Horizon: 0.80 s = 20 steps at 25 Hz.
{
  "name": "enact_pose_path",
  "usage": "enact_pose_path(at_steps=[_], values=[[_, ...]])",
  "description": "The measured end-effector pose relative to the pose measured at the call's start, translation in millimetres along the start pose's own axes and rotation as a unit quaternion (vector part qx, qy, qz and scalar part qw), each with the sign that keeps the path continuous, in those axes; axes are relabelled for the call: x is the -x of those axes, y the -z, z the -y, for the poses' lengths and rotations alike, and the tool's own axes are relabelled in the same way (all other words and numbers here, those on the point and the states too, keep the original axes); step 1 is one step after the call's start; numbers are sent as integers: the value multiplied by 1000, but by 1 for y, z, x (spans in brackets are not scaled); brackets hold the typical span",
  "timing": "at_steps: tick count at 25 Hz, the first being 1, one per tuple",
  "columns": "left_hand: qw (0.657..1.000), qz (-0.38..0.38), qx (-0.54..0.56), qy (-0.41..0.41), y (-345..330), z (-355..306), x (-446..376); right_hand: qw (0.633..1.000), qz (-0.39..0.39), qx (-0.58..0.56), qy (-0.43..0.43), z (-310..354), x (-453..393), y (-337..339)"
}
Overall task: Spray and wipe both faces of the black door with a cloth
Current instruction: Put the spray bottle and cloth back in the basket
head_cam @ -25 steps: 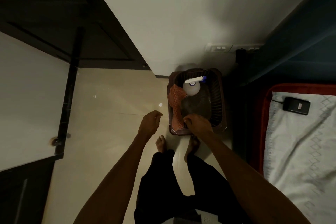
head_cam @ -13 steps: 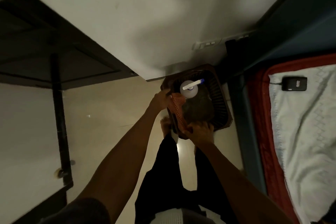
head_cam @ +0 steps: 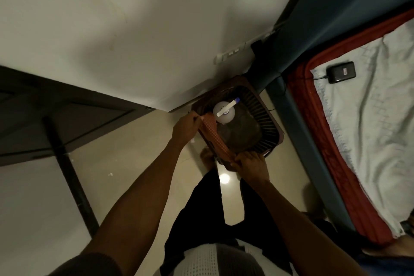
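While still at pickup step: left hand (head_cam: 186,126) pinching top of orange cloth (head_cam: 214,135), right hand (head_cam: 249,163) gripping its lower end at basket (head_cam: 268,123) rim. Spray bottle (head_cam: 224,112) upright inside. Next, probably: lift both out, turn to black door (head_cam: 67,119) at left.

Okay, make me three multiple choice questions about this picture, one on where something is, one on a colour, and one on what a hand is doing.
1. Where does the spray bottle stand?
A. In the brown basket
B. On the bed
C. On the floor by the door

2. What colour is the cloth?
A. Blue
B. Orange
C. White

3. What is the left hand doing?
A. Hanging idle
B. Pressing the door
C. Holding the far end of the cloth

Answers:
1. A, the bottle stands upright inside the basket at the wall.
2. B, the checked cloth draped over the basket rim is orange.
3. C, its fingers pinch the cloth's far end, while the right hand grips the near end.
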<state>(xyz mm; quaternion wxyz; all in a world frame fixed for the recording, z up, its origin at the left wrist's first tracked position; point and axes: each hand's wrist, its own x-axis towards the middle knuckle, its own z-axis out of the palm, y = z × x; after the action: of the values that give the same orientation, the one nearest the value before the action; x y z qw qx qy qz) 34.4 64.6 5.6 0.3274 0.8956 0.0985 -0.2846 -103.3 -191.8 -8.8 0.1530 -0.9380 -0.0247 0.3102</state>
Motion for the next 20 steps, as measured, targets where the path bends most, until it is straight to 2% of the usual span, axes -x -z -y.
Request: enact_pose_path(at_steps=[7,10,12,13,18,20], values=[[996,-47,37,-66,12,-12,-18,999,29,-34,-6,12,-12,2],[998,-51,23,-11,3,-10,-11,998,53,-23,-28,4,-9,-3],[998,16,-5,62,-7,-9,-6,998,55,-4,-29,-1,-7,-6],[997,38,-23,70,-12,-8,-5,998,52,2,-24,-3,-6,-7],[999,-22,-34,36,-20,-22,-2,999,23,13,-24,5,2,-1],[999,-15,-26,31,-20,-23,-1,999,24,25,-33,8,4,-1]])
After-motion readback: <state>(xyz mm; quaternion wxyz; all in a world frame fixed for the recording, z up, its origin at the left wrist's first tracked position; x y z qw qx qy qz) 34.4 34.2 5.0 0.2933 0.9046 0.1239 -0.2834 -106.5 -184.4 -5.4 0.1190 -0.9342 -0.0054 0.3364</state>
